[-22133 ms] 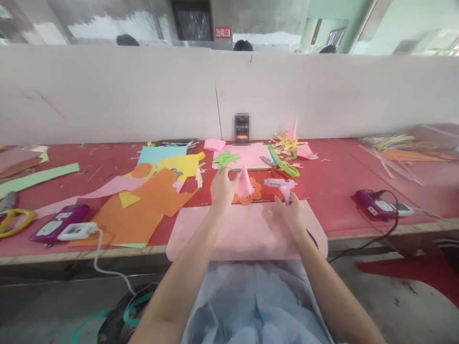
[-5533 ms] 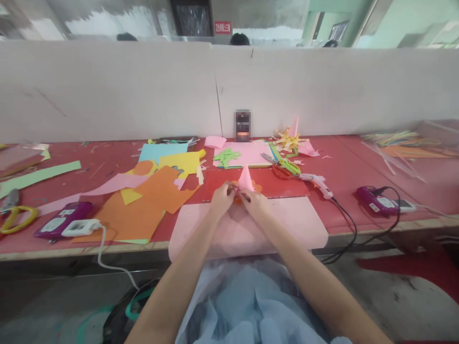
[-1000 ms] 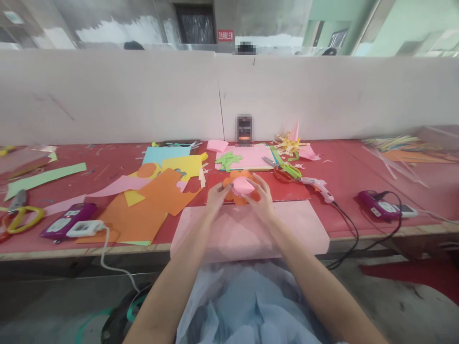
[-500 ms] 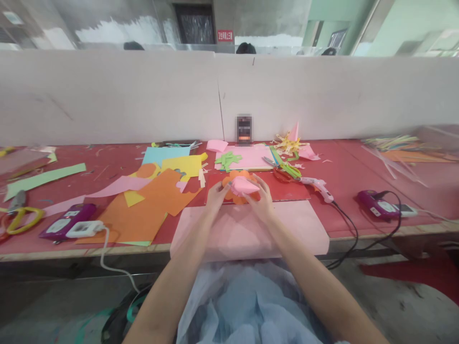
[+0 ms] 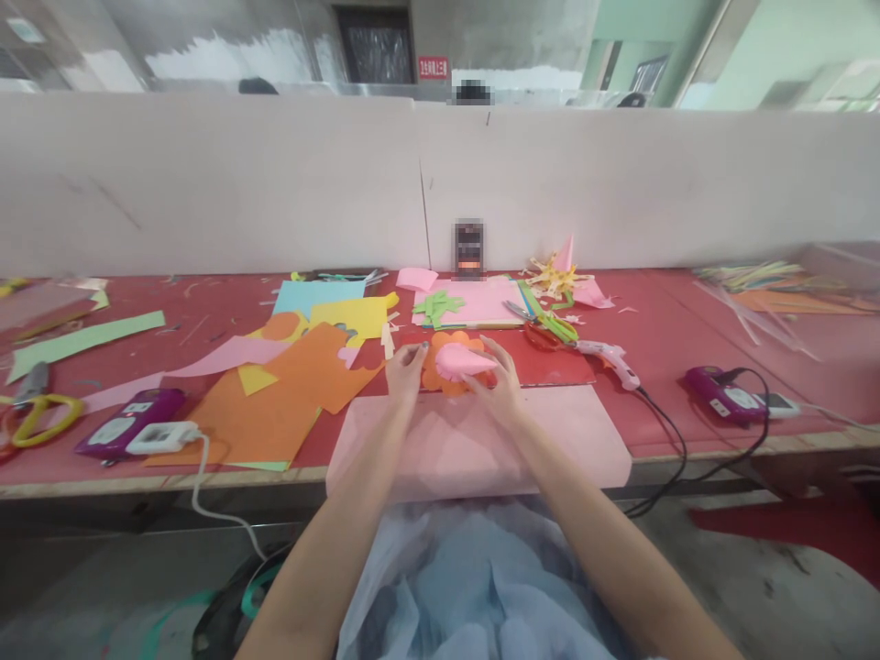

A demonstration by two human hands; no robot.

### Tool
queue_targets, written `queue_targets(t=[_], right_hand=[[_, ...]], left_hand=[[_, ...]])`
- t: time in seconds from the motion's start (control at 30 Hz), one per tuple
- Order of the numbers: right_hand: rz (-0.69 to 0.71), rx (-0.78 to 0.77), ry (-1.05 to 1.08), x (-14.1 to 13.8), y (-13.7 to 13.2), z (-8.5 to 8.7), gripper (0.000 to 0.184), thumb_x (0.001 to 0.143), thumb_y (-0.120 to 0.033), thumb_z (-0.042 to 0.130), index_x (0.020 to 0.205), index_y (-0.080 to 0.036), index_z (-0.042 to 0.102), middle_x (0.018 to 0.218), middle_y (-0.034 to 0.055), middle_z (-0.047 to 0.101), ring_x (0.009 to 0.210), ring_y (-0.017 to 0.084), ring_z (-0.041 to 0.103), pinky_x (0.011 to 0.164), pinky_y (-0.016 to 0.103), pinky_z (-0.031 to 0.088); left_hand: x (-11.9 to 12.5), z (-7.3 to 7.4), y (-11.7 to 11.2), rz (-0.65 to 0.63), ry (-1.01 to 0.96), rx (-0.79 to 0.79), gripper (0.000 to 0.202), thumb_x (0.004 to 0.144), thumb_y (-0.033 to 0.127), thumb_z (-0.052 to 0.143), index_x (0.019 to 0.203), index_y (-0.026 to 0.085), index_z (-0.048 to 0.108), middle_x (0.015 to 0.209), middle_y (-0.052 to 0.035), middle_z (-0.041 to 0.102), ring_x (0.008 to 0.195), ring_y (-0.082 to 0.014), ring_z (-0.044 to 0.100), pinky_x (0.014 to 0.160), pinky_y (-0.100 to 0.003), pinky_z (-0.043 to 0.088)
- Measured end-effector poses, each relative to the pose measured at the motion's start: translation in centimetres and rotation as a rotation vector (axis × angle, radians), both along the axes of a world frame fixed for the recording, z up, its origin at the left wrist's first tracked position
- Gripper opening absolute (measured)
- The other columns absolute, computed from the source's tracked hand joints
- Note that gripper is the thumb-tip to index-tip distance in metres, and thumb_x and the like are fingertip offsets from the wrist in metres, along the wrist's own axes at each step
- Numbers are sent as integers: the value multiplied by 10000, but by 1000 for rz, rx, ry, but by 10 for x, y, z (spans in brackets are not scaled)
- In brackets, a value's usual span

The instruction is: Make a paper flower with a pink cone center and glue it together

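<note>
Both hands hold up a paper piece just above a red sheet (image 5: 550, 365): a pink paper cone (image 5: 462, 359) stuck on an orange paper flower (image 5: 438, 374). The cone lies tilted with its tip to the right. My left hand (image 5: 405, 370) pinches the flower's left edge. My right hand (image 5: 500, 383) has its fingers curled round the cone's right side. A large pale pink sheet (image 5: 591, 438) lies under my wrists and hangs over the table's front edge.
A pink glue gun (image 5: 609, 357) with a black cord lies right of the red sheet, with scissors (image 5: 543, 328) behind it. Orange, yellow and blue paper (image 5: 302, 367) covers the table at left. Purple devices (image 5: 122, 431) (image 5: 721, 390) sit at both sides. A white partition (image 5: 275, 183) backs the table.
In the last second the cone has turned so its tip points right and the piece has dropped slightly. My left hand has slid a little left along the flower's edge.
</note>
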State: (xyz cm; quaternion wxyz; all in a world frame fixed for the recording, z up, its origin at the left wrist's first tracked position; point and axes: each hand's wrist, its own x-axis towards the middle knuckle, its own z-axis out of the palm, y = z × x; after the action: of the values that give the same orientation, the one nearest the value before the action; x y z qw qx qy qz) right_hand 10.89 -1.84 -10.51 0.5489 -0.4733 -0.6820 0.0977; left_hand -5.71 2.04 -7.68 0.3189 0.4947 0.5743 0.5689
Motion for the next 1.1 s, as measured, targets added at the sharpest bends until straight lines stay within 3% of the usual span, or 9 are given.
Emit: queue_targets(t=[0.37,0.53,0.7,0.97,1.1], right_hand=[[39,-24,7,0,-3,6,447,735,-341,597,1161,-254,497,1293,71,436,1193,225,384,990,420,323],[104,-9,8,-1,-3,7,373,740,-319,589,1100,-244,527,1201,65,524,1184,218,404,982,402,330],[124,-46,-7,-3,-5,9,315,753,-303,570,1061,-243,539,1097,56,592,1125,213,464,947,384,350],[99,-80,-11,-3,-6,9,317,757,-338,561,1055,-232,549,1119,75,581,1105,217,478,939,386,357],[130,-37,-1,-4,-4,7,415,734,-377,592,1116,-228,525,1158,79,562,1115,216,468,957,389,345]], left_hand=[[4,-3,-5,-95,189,-7,216,714,383,528,713,186,617,753,-14,655,727,-145,585,679,-241,428],[4,-3,-6,-191,238,-2,219,721,389,522,731,200,633,788,-12,670,755,-151,596,699,-246,439],[3,-5,-4,-119,273,7,177,701,358,553,738,204,632,800,-17,673,775,-155,601,727,-257,443],[2,-4,-4,-61,325,55,145,718,329,537,726,207,614,785,-14,663,763,-148,599,734,-260,443],[1,-4,-4,-41,332,62,161,726,342,528,737,202,608,797,-21,661,770,-154,595,740,-271,444]])
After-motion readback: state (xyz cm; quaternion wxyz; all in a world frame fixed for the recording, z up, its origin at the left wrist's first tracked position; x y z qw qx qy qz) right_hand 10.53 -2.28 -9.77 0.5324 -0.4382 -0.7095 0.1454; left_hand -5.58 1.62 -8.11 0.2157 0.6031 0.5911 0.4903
